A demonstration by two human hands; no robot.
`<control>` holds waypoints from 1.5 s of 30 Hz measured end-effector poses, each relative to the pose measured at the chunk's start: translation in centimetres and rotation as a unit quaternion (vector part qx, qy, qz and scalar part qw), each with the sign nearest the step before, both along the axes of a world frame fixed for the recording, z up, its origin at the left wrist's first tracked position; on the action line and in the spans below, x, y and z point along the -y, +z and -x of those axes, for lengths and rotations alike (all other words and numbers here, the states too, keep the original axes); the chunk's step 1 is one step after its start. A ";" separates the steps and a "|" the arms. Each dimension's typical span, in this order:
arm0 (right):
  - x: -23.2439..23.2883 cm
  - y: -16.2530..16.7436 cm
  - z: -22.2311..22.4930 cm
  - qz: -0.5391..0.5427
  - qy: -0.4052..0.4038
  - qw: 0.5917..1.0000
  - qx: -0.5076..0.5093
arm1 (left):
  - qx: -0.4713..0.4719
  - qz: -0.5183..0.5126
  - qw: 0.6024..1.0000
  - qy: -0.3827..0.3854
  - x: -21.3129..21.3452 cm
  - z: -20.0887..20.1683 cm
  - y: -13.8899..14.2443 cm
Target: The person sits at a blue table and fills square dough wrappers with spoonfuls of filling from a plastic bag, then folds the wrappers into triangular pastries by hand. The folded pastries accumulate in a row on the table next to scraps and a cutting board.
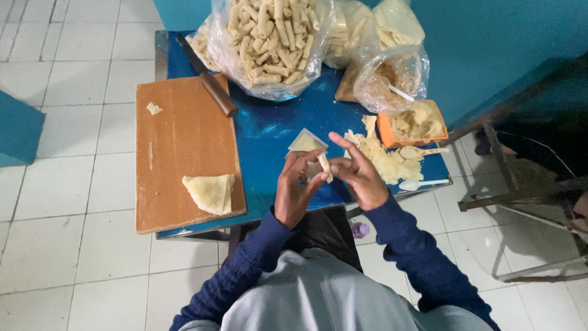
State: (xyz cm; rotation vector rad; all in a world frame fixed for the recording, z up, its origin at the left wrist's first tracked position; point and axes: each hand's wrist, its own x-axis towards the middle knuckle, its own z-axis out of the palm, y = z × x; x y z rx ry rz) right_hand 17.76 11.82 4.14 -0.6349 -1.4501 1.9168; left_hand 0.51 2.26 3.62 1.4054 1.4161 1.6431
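My left hand (295,189) and my right hand (359,173) meet above the front edge of the blue table (269,125). Together they pinch a small pale dough roll (324,166), fingers of both hands closed on it. Just behind the hands a square dough wrapper (304,143) lies on the table. A folded stack of thin wrappers (211,192) rests on the brown wooden cutting board (184,138) to the left. A pile of cut wrapper pieces (386,160) lies right of my right hand.
A knife (208,79) lies across the board's far corner. Clear plastic bags of finished rolls (269,40) stand at the back. An orange tub (413,122) of filling, spoons (422,151) and a bag with a spoon (392,76) are at right. White floor tiles surround the table.
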 end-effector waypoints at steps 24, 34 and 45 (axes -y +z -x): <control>-17.3 12.3 2.2 -0.331 -0.115 0.936 0.035 | -0.303 0.028 0.938 0.169 0.8 2.0 -2.1; -19.0 5.4 -7.0 -0.596 -0.292 0.575 0.478 | -0.325 0.045 0.929 0.173 0.0 1.8 -3.0; -17.9 5.7 -3.9 -0.630 -0.303 0.443 0.561 | -0.331 0.005 0.928 0.172 -0.1 1.2 -3.0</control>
